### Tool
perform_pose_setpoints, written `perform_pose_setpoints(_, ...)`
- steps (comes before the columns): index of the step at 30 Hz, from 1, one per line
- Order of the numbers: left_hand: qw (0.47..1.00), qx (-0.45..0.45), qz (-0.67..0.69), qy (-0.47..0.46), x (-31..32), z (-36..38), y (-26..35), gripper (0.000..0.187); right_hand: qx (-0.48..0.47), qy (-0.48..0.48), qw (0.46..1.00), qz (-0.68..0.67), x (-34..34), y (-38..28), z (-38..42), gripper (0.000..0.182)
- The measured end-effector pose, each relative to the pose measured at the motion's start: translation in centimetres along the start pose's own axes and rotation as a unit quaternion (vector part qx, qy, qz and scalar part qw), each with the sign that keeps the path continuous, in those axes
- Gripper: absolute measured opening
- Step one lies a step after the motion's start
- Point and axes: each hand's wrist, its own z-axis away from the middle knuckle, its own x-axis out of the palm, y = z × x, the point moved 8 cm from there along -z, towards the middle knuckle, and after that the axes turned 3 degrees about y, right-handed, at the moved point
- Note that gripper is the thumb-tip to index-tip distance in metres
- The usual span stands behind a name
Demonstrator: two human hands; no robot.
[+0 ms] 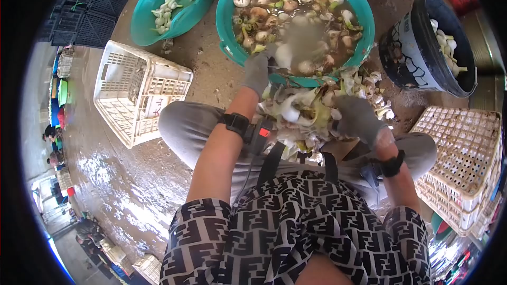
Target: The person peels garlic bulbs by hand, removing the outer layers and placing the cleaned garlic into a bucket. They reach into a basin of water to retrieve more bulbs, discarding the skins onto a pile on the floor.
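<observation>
My left hand (pixel 257 72), in a grey glove, reaches over the near rim of a large green tub (pixel 222 34). Its fingers are closed at a pale garlic bulb (pixel 283 56); blur partly hides the grip. Murky water fills the tub, with many garlic bulbs (pixel 288 4) floating in it. Above my lap, my gloved right hand (pixel 360 120) is smeared by motion, so its fingers do not show clearly. Left of it, a white garlic bulb (pixel 289 111) lies among a heap of peeled skins and leaves (pixel 311 103).
A smaller green tub (pixel 141 18) and a black bucket (pixel 393 53) hold white bulbs. White plastic crates stand left (pixel 142 100) and right (pixel 459 148). Black crates (pixel 97 16) are stacked at far left. Skins litter the wet floor (pixel 113 179). People sit far left.
</observation>
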Motion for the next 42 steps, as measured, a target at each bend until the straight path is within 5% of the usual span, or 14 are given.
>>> perform_pose_setpoints(1,1.0,-0.012,-0.021,-0.009,0.5,0.3,-0.2,0.025,-0.047,0.147,0.988,0.025,-1.2,-0.4,0.1,0.042)
perform_pose_setpoints(6,0.959,0.018,-0.13,-0.251,7.9,4.2,-0.1,0.03,0.059,0.142,0.775,-0.613,1.6,4.2,-4.7,0.054)
perform_pose_setpoints(10,0.926,0.162,-0.197,-0.28,10.4,3.8,1.8,0.035,-0.022,0.349,0.933,-0.084,-4.7,8.0,-2.6,0.044)
perform_pose_setpoints(12,0.836,0.152,-0.471,-0.237,10.3,3.2,1.9,0.044,-0.124,0.339,0.808,-0.465,-10.7,9.0,-0.5,0.046)
perform_pose_setpoints(13,0.81,0.166,-0.51,-0.238,10.5,2.4,1.1,0.047,-0.184,0.251,0.658,-0.686,-12.8,10.0,-0.1,0.047)
perform_pose_setpoints(14,0.782,0.182,-0.547,-0.238,10.5,0.9,-0.3,0.051,-0.286,0.0,0.348,-0.893,-13.9,10.8,0.2,0.049)
perform_pose_setpoints(17,0.738,0.16,-0.628,-0.188,10.2,-4.3,-6.6,0.059,-0.229,0.134,0.32,-0.91,-14.6,13.0,0.0,0.046)
perform_pose_setpoints(20,0.723,0.134,-0.644,-0.211,10.9,-6.2,-8.3,0.065,-0.05,0.389,0.702,-0.594,-10.1,11.3,-1.4,0.036)
perform_pose_setpoints(22,0.712,0.122,-0.652,-0.228,10.8,-6.0,-8.0,0.068,0.091,0.183,0.475,-0.856,-2.5,11.9,-4.9,0.03)
perform_pose_setpoints(24,0.695,0.104,-0.679,-0.214,9.6,-5.5,-6.3,0.071,0.081,0.193,0.727,-0.654,-0.6,10.5,-4.9,0.025)
perform_pose_setpoints(26,0.711,0.136,-0.645,-0.244,8.9,-4.7,-4.7,0.074,0.024,0.221,0.766,-0.604,1.9,10.5,-6.6,0.026)
perform_pose_setpoints(35,0.879,0.14,-0.352,-0.29,9.8,5.8,2.0,0.065,0.121,0.117,0.729,-0.664,3.6,5.3,-8.0,0.016)
perform_pose_setpoints(38,0.858,0.251,-0.334,-0.297,10.4,6.6,2.4,0.062,-0.092,0.254,0.859,-0.436,0.5,4.4,-6.9,0.014)
perform_pose_setpoints(42,0.874,0.237,-0.295,-0.305,10.4,7.3,1.4,0.057,0.063,0.182,0.734,-0.651,1.0,5.1,-5.8,0.018)
